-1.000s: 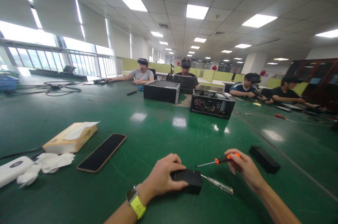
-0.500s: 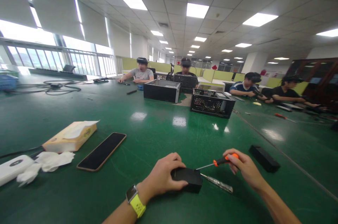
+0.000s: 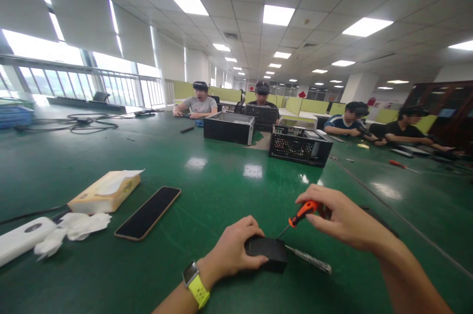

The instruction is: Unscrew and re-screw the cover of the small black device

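My left hand (image 3: 240, 247) grips a small black box (image 3: 271, 253) from its left end, thumb along the near side and fingers over the far side. The box rests on the green table (image 3: 207, 200). In my right hand (image 3: 342, 213) is a screwdriver (image 3: 305, 211) with an orange and black handle, held tilted. Its tip meets the far top edge of the box; whether it sits in a screw or a gap I cannot tell. A second, clear-handled screwdriver (image 3: 310, 259) lies against the box's right end.
Behind my right wrist lies another black block (image 3: 380, 220), partly hidden. To the left are a phone (image 3: 150, 213), a tissue pack (image 3: 107, 191), crumpled tissues (image 3: 83, 225) and a white device (image 3: 25, 237). Farther off stand two computer cases (image 3: 229, 128) (image 3: 300, 145). Several people sit around the table.
My right hand has risen and turned over the screwdriver, which now stands steeper, its tip still at the box. The right forearm now covers part of the other block. My left hand keeps its grip.
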### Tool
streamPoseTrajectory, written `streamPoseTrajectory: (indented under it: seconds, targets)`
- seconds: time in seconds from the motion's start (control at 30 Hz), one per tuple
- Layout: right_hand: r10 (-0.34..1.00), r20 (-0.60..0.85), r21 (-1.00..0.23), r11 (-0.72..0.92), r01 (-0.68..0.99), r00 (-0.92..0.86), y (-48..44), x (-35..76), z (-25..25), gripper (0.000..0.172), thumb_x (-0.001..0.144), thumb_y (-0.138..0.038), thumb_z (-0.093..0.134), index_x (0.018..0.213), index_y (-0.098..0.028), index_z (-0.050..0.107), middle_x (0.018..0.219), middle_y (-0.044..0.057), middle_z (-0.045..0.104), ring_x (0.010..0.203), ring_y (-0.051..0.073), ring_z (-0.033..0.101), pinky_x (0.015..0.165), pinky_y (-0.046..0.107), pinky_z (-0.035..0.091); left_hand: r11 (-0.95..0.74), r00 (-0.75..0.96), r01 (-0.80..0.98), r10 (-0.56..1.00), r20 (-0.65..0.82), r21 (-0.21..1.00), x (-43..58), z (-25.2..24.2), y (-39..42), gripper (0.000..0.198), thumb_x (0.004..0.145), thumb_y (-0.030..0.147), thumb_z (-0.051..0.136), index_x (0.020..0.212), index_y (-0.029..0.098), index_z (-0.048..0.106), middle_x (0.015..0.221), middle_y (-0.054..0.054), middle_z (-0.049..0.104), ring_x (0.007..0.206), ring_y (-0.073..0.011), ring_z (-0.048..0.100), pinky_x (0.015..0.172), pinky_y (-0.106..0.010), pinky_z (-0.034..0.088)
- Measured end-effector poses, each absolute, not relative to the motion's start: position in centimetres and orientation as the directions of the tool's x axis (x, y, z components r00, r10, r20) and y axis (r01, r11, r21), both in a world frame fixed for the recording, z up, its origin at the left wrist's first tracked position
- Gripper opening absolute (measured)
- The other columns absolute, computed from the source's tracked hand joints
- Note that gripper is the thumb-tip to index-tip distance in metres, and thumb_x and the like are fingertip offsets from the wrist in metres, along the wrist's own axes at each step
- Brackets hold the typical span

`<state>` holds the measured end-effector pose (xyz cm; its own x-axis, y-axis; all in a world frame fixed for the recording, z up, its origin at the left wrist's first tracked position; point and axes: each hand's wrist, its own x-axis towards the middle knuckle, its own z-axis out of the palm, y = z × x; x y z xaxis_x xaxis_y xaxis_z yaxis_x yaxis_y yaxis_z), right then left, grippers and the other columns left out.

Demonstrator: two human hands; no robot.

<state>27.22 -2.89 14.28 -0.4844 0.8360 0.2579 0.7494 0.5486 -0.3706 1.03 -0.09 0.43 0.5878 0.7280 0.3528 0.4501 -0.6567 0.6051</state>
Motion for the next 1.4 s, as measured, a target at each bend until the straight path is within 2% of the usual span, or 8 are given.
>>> streamPoseTrajectory:
  seconds: [0.13,0.3,0.43,0.53,0.7,0.83,1.0,1.4]
  targets:
    - [0.848,0.313,-0.327,0.519,0.790,-0.428,-3.1,25.6,14.5,0.010,0.082,-0.026,0.064,0.091,-0.023,0.068,0.078,-0.001,0.066,0.063,0.014,0.055,0.060,0.025,0.040,-0.667,0.590,0.437,0.719,0.368,0.603,0.8,0.0,0.2,0.040,0.068,0.035,0.086,0.101,0.020,0.070,0.098,-0.002,0.060,0.088,-0.0192,0.059,0.076,-0.025,0.045]
    - [0.856,0.477,-0.143,0.298,0.944,-0.198,-2.2,25.1,12.9,0.056,0.084,-0.066,0.057,0.051,-0.021,0.051,0.048,-0.001,0.048,0.048,0.014,0.042,0.049,0.028,0.024,-0.656,0.562,0.485,0.741,0.369,0.579,0.5,-0.1,0.4,0.052,0.063,0.052,0.087,0.099,0.019,0.071,0.095,-0.003,0.062,0.087,-0.0208,0.059,0.074,-0.026,0.044]
    - [0.835,0.431,-0.268,0.479,0.836,-0.341,-2.4,26.1,13.4,0.026,0.092,-0.042,0.055,0.091,-0.022,0.070,0.081,0.003,0.069,0.067,0.017,0.058,0.058,0.027,0.039,-0.633,0.538,0.542,0.767,0.350,0.553,0.5,-0.1,0.4,0.051,0.061,0.056,0.086,0.092,0.018,0.072,0.091,-0.003,0.062,0.084,-0.0213,0.058,0.071,-0.026,0.044]
    - [0.811,0.381,-0.356,0.572,0.739,-0.444,-2.8,26.7,13.9,0.026,0.091,-0.029,0.054,0.113,-0.024,0.068,0.097,0.004,0.070,0.074,0.016,0.062,0.062,0.026,0.044,-0.648,0.548,0.535,0.755,0.362,0.541,0.5,-0.1,0.4,0.049,0.062,0.056,0.086,0.090,0.018,0.072,0.090,-0.003,0.063,0.083,-0.0208,0.058,0.070,-0.026,0.044]
    - [0.857,0.410,-0.269,0.441,0.856,-0.312,-2.6,26.6,13.6,0.028,0.090,-0.045,0.058,0.101,-0.024,0.072,0.069,0.001,0.068,0.061,0.019,0.059,0.059,0.030,0.042,-0.670,0.558,0.512,0.735,0.385,0.538,0.4,0.0,0.5,0.048,0.064,0.056,0.085,0.091,0.018,0.072,0.090,-0.003,0.063,0.084,-0.0204,0.059,0.071,-0.026,0.044]
    - [0.816,0.383,-0.305,0.554,0.775,-0.433,-2.7,26.6,14.0,0.024,0.093,-0.032,0.054,0.110,-0.023,0.067,0.097,0.004,0.071,0.075,0.017,0.063,0.067,0.029,0.046,-0.674,0.563,0.509,0.731,0.386,0.535,0.4,-0.1,0.5,0.046,0.067,0.055,0.084,0.091,0.018,0.071,0.091,-0.003,0.063,0.085,-0.0203,0.059,0.072,-0.026,0.044]
    - [0.840,0.363,-0.299,0.514,0.804,-0.403,-3.2,26.7,14.3,0.022,0.090,-0.039,0.060,0.100,-0.022,0.070,0.071,0.001,0.067,0.061,0.016,0.059,0.060,0.028,0.045,-0.675,0.562,0.491,0.729,0.392,0.551,0.5,-0.2,0.5,0.046,0.067,0.055,0.083,0.090,0.018,0.070,0.091,-0.003,0.063,0.084,-0.0196,0.059,0.072,-0.026,0.044]
    - [0.794,0.384,-0.306,0.591,0.746,-0.472,-2.8,26.5,13.8,0.020,0.091,-0.029,0.059,0.108,-0.023,0.066,0.093,0.003,0.072,0.076,0.018,0.065,0.068,0.028,0.049,-0.683,0.560,0.464,0.719,0.411,0.564,0.5,-0.1,0.4,0.047,0.065,0.053,0.086,0.092,0.017,0.070,0.092,-0.003,0.062,0.083,-0.0194,0.059,0.070,-0.025,0.043]
